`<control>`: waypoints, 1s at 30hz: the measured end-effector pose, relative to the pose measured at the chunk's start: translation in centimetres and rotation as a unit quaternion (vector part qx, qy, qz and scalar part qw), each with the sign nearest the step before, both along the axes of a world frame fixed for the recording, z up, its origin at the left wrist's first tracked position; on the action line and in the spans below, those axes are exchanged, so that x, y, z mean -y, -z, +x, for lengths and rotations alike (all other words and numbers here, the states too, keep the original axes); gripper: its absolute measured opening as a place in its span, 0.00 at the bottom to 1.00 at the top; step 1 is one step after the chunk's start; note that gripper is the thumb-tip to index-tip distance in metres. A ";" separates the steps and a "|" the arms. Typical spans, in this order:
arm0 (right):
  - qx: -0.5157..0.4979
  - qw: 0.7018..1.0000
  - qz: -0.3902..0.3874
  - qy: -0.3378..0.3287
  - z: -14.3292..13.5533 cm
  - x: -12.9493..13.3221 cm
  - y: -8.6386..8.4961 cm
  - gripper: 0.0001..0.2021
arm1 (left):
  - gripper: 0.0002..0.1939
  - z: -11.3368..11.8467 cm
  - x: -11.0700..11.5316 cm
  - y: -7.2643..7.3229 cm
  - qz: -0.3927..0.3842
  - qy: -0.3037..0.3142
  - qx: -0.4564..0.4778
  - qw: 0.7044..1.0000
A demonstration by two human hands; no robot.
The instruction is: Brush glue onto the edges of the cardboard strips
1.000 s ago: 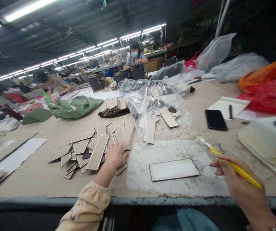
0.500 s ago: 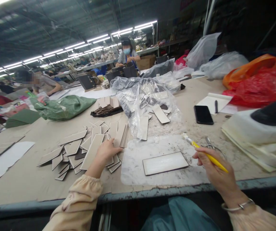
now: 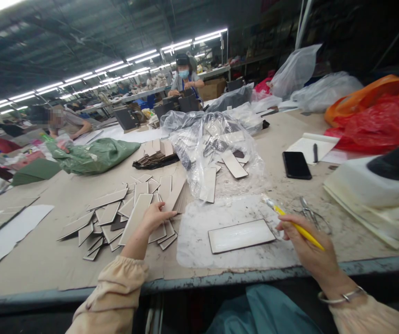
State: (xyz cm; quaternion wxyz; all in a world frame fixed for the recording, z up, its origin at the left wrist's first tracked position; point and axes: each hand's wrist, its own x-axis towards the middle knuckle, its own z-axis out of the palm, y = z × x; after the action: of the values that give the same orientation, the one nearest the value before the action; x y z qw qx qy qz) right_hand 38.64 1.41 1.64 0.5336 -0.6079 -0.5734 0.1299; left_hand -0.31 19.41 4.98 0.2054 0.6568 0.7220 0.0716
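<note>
My right hand [image 3: 308, 243] is closed round the yellow handle of a brush [image 3: 289, 224], its pale bristles pointing up and left. Below and left of the bristles, a rectangular panel [image 3: 241, 235] with a dark edge and a whitish, wet-looking face lies on a smeared translucent sheet [image 3: 195, 255]. My left hand [image 3: 152, 218] is at the right side of a loose pile of beige panels [image 3: 110, 213]. Its thumb and fingers pinch the near end of a beige panel [image 3: 174, 191] on a fanned stack; the fingertips are partly hidden.
A clear plastic bag [image 3: 192, 153] spills more panels behind the sheet. To the right are scissors [image 3: 312, 215], a black phone [image 3: 296, 165] and a white plastic container [image 3: 369, 190]. A green bag [image 3: 95, 155] lies at the back left. Co-workers sit beyond the table.
The beige panel at my left hand has tilted, showing more of its face. The brush has shifted slightly left and down with my right hand. The whitish panel stays on the sheet.
</note>
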 end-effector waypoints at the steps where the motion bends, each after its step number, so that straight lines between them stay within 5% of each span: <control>1: 0.003 1.000 0.000 -0.002 0.0 0.0 0.0 0.09 | 0.39 0.0 0.0 0.0 -0.003 0.002 -0.001 1.000; 11: 0.033 0.999 0.010 -0.024 0.2 0.1 0.6 0.09 | 0.40 2.1 -0.1 -0.7 0.029 0.028 -0.105 0.994; 18: 0.028 0.999 0.022 -0.033 0.3 0.1 0.9 0.09 | 0.29 3.8 -0.7 -0.3 0.060 0.031 -0.149 0.986; 30: 0.053 0.996 0.048 -0.043 0.0 -0.1 0.5 0.08 | 0.24 2.8 -1.6 0.0 0.072 -0.020 -0.107 0.991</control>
State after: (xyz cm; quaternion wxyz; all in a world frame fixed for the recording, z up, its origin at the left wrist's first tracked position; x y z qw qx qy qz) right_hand 38.66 1.48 1.12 0.5247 -0.5622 -0.6325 0.0925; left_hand 2.45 20.96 4.99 0.0776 0.6594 0.7456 0.0569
